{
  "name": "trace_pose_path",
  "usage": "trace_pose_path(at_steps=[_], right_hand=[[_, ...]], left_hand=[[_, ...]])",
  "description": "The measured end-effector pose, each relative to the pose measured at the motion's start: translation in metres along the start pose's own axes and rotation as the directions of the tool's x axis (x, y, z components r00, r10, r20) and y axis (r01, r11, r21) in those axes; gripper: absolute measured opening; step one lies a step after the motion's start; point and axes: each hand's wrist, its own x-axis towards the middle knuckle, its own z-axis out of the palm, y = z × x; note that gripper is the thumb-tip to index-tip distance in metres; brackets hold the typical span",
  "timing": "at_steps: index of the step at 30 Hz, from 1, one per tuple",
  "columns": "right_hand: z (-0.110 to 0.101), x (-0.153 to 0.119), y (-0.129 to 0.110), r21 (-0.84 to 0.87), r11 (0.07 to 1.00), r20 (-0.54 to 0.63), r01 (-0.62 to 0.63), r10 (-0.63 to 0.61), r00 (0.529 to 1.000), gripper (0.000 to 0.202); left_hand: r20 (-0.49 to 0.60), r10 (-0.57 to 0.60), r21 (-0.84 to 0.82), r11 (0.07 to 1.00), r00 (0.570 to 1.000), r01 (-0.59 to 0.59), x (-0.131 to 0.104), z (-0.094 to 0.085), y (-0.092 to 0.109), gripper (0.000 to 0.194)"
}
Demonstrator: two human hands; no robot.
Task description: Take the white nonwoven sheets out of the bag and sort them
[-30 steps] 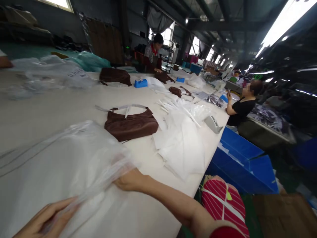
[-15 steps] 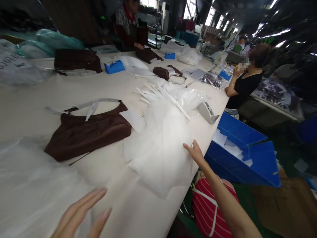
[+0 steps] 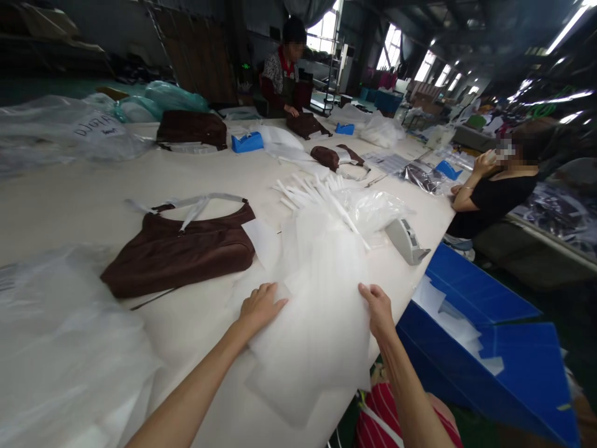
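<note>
White translucent sheets [image 3: 321,311] lie in a loose pile near the table's front edge. My right hand [image 3: 377,306] pinches the pile's right edge between thumb and fingers. At the left edge, my left hand [image 3: 263,305] rests on the sheets with its thumb apart from the fingers, holding nothing that shows. A dark brown bag [image 3: 186,258] with a wrapped strap lies left of the pile. White rolled strips [image 3: 326,199] fan out just behind the sheets, beside crumpled clear plastic [image 3: 380,208]. To their right stands a grey tape dispenser [image 3: 407,241].
Large plastic sheeting [image 3: 60,348] covers the table's front left. A blue bin [image 3: 471,330] holding white sheets stands off the right edge. More brown bags [image 3: 193,129] and blue dispensers [image 3: 247,142] sit farther back. One person [image 3: 284,74] is across the table, another [image 3: 499,193] at right.
My left hand has moved forward and right onto the sheets. My right hand has closed on their right edge. The camera view has turned left, shifting the scene rightward.
</note>
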Motion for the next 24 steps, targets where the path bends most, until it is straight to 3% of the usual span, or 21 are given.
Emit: trace_pose_path(at_steps=[5, 10, 17, 21, 24], right_hand=[[-0.021, -0.047, 0.027, 0.244, 0.949, 0.014, -0.198, 0.201, 0.979, 0.053], [-0.015, -0.076, 0.059, 0.333, 0.813, 0.033, -0.478, 0.497, 0.867, 0.065], [0.017, -0.062, 0.045, 0.333, 0.805, 0.218, -0.492, 0.442, 0.87, 0.071], [0.022, -0.045, 0.055, 0.287, 0.817, 0.216, -0.5, 0.454, 0.865, 0.076], [0.018, -0.035, 0.075, 0.291, 0.846, 0.161, -0.447, 0.417, 0.894, 0.081]], left_hand=[[-0.089, 0.007, -0.036, 0.999, 0.996, -0.01, 0.005, -0.009, -0.004, 0.059], [-0.119, 0.023, -0.111, 0.993, 0.993, -0.037, 0.031, -0.017, 0.003, 0.068], [-0.134, 0.058, -0.286, 0.954, 0.989, -0.094, 0.067, -0.012, 0.055, 0.066], [-0.148, -0.004, -0.466, 0.882, 0.989, -0.066, 0.084, -0.011, 0.076, 0.07], [-0.16, -0.008, -0.614, 0.784, 0.987, -0.093, 0.094, -0.017, 0.079, 0.079]])
